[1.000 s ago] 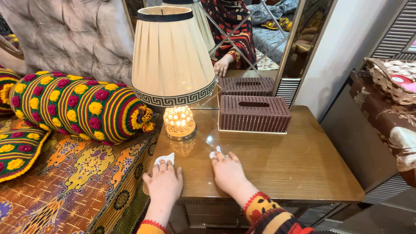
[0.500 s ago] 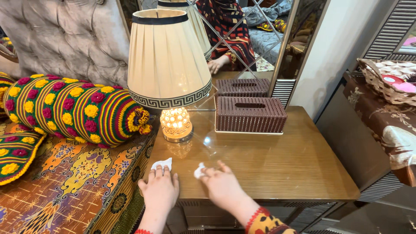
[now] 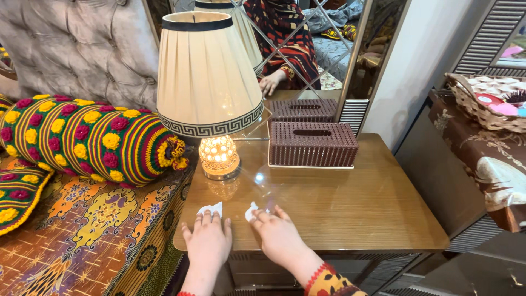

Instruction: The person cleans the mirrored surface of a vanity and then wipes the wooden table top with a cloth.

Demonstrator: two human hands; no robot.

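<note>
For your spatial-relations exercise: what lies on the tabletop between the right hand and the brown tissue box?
Only bare wooden tabletop lies between the right hand and the brown tissue box, seen in the head view.

The left hand (image 3: 207,242) and right hand (image 3: 280,237) press flat on the desk (image 3: 350,214), each over a white tissue (image 3: 211,209). Beyond them stand a lit lamp (image 3: 211,93) and a brown tissue box (image 3: 312,144).

A lit lamp (image 3: 211,93) stands beside a brown tissue box (image 3: 312,144).

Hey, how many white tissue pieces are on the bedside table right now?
2. One tissue piece lies under the left hand's fingertips; the other tissue piece is under the right hand's fingers. More may be hidden beneath the palms.
</note>
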